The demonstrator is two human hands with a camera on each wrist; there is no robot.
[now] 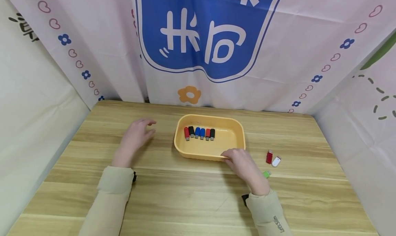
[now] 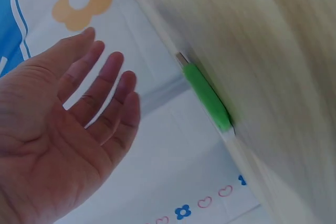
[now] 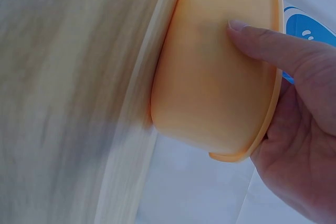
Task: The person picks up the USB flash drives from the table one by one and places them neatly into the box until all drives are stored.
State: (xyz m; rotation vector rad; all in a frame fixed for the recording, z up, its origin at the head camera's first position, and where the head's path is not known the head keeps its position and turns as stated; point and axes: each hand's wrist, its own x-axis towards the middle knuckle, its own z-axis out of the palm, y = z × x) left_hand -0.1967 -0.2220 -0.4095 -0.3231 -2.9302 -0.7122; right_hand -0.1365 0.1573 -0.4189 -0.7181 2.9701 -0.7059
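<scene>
A yellow plastic tray (image 1: 198,157) stands on the table, with a row of several USB flash drives inside: red (image 1: 187,134), black, blue (image 1: 197,132), blue, red and black. My right hand (image 1: 242,163) grips the tray's near right rim. In the right wrist view its thumb presses the outer wall of the tray (image 3: 210,93); the other fingers are behind the rim. My left hand (image 1: 136,136) hovers left of the tray, fingers loosely spread and holding nothing. Near it, in the left wrist view, lies a green USB flash drive (image 2: 208,97); the head view does not show it there.
To the right of the tray lie a dark red USB flash drive (image 1: 269,157), a white one (image 1: 276,161) and a green one (image 1: 266,174) partly behind my right wrist. A printed curtain (image 1: 123,74) rises at the table's back edge, with white cloth on both sides.
</scene>
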